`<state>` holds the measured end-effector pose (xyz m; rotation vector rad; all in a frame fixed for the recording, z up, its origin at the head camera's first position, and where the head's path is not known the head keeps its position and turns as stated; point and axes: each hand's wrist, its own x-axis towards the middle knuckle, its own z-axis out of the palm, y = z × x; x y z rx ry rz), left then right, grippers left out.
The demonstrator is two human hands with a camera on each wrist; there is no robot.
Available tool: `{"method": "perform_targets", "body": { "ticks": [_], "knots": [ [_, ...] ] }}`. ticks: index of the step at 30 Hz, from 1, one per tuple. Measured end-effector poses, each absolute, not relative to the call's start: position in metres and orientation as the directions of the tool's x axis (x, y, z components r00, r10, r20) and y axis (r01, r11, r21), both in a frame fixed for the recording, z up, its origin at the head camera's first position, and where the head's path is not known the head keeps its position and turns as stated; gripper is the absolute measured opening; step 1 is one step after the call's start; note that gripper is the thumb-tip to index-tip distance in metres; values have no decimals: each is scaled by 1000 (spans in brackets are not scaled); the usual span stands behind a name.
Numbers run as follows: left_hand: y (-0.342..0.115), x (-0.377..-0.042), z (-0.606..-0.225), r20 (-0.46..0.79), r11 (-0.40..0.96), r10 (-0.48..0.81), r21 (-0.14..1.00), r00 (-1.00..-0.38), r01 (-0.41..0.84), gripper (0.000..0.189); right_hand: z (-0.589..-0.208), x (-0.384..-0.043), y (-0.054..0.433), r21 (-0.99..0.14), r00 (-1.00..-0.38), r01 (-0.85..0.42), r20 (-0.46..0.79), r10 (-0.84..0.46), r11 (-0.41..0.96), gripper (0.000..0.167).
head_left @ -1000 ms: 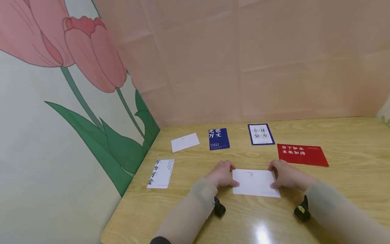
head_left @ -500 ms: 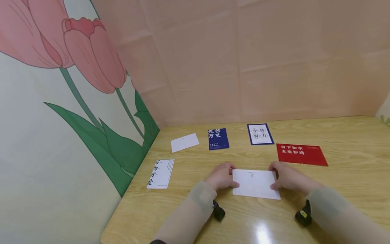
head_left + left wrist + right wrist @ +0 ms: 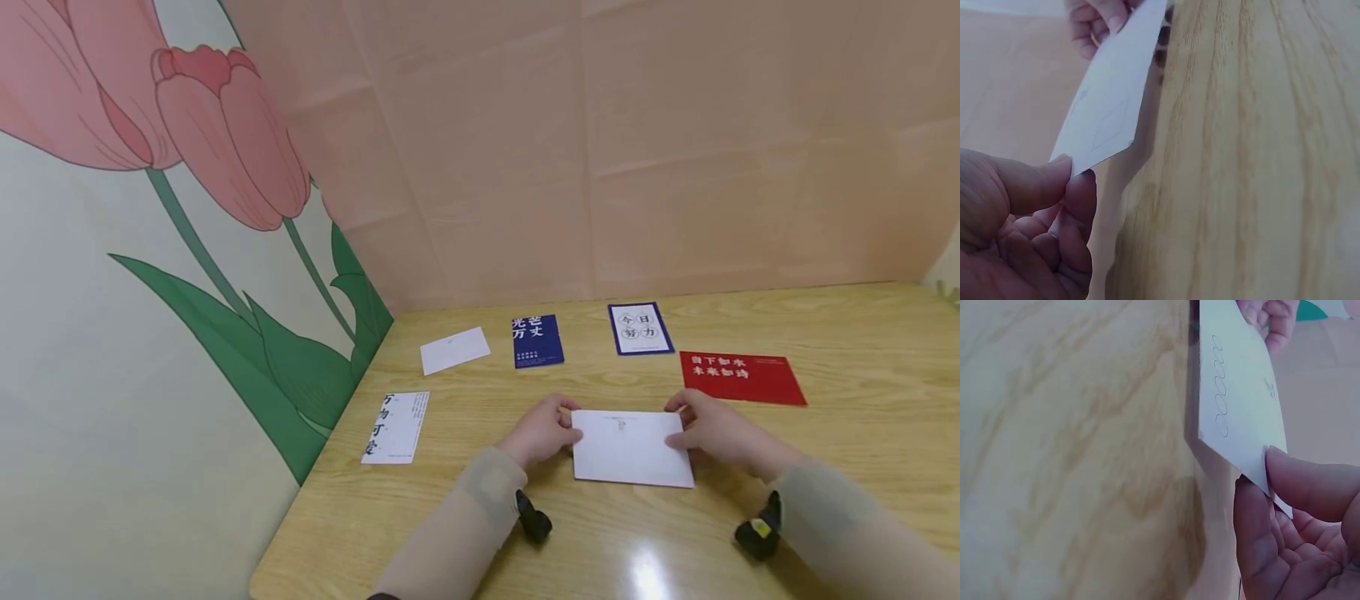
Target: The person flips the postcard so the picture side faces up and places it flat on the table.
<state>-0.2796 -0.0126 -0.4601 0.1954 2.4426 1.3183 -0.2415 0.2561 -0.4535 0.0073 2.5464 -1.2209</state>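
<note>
A white card (image 3: 632,450) with faint print is held level between both hands, just over the wooden table. My left hand (image 3: 538,429) pinches its left end, thumb on top and fingers curled beneath. At the other end my right hand (image 3: 712,427) pinches it the same way. In the left wrist view the card (image 3: 1107,94) stands off the wood with a shadow under it, and a small printed square shows near its corner. The right wrist view shows a row of loops printed along one edge of the card (image 3: 1235,381).
Behind lie a plain white card (image 3: 455,350), a dark blue card (image 3: 538,346), a blue-bordered card (image 3: 641,328) and a red card (image 3: 744,379). A white card with dark characters (image 3: 396,427) lies left on the table (image 3: 337,517). A tulip-patterned wall (image 3: 202,333) stands at left.
Both hands have raised the white card slightly off the table. Their thumbs have shifted up along its ends. The other cards have stayed in place.
</note>
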Motion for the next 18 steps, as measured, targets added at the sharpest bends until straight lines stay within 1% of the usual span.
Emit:
{"method": "perform_targets", "body": {
  "ticks": [6, 12, 15, 18],
  "knots": [
    [-14, -280, -458, -241, 520, 266, 851, -934, -72, 29, -455, -242, 258, -823, -937, 173, -307, -167, 542, 70],
    [-15, -282, -461, -235, 456, 251, 885, -939, -100, 32, -454, -241, 257, -841, -940, 175, -298, -168, 511, 67],
    [-16, -283, -463, -233, 436, 254, 894, -939, -103, 27, -452, -240, 257, -844, -945, 167, -284, -162, 510, 66],
    [-18, -284, -464, -228, 440, 265, 893, -937, -93, 15, -449, -239, 257, -843, -951, 152, -266, -155, 517, 66]
  ]
}}
